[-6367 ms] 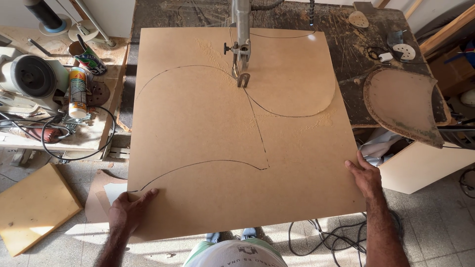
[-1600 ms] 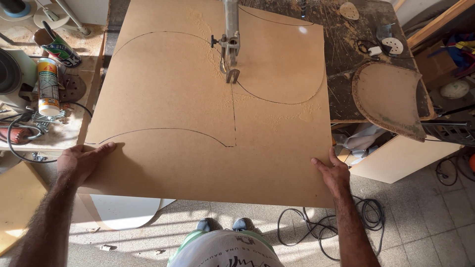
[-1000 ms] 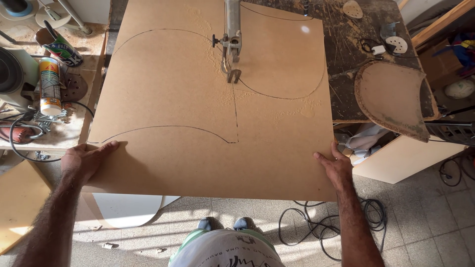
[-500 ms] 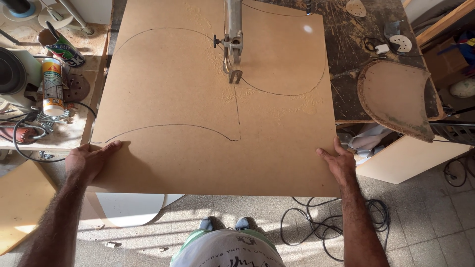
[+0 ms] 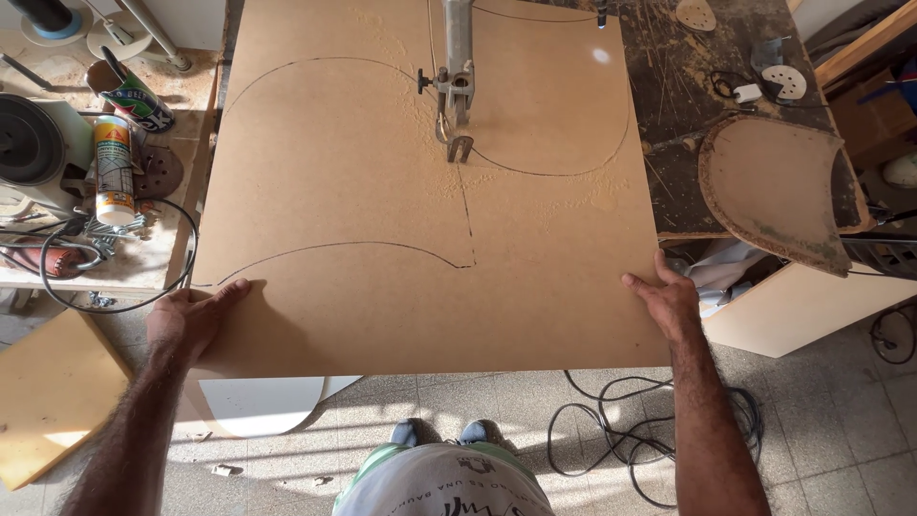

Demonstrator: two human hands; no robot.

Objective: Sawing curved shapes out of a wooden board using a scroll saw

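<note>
A large brown fibreboard sheet (image 5: 382, 210) lies flat on a saw table, marked with curved pencil lines. The saw's blade guide (image 5: 456, 96) stands in the sheet's upper middle, with a cut line running from it toward me and sawdust around it. My left hand (image 5: 191, 320) grips the sheet's near left corner, fingers on top. My right hand (image 5: 666, 301) holds the near right edge, fingers spread along it.
A cluttered bench at left holds a sealant tube (image 5: 113, 170), a can (image 5: 134, 96), cables and a power tool (image 5: 29, 143). A curved cut-off piece (image 5: 774, 191) rests on the dark workbench at right. Cables (image 5: 621, 430) lie on the tiled floor; a wood board (image 5: 48, 392) sits lower left.
The sheet has turned slightly clockwise and slid, with the cut line now a little longer. Both hands stay on the near edge, the left one now at the corner.
</note>
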